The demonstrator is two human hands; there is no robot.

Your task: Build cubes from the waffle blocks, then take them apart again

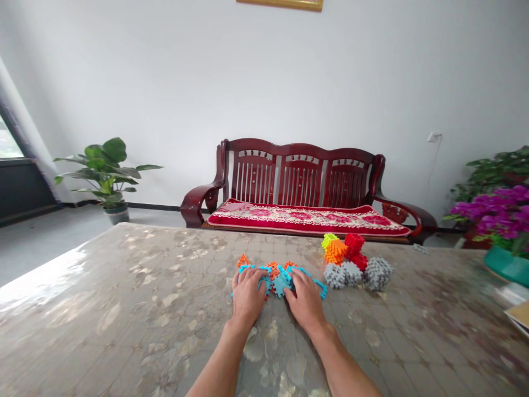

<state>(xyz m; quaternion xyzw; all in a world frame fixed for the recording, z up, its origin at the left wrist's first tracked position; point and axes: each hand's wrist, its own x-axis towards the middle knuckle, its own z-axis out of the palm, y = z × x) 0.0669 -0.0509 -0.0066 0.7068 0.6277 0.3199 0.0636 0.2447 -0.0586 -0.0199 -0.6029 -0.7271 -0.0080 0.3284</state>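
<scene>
Blue interlocking building pieces with toothed edges lie on the table in front of me, with orange toothed pieces among and behind them. My left hand rests over the left side of the blue pieces, its fingers bent around them. On the right side, my right hand grips blue pieces too, the thumb toward the middle. Blue edges stick out past both hands. My fingers cover part of the pieces, so how they are joined is hard to see. A small orange triangular piece sits beyond my left hand.
Right of my hands stand grey toothed clusters, a red cluster, an orange one and a yellow-green one. Purple flowers in a teal pot stand at the table's right. A wooden bench is behind the table.
</scene>
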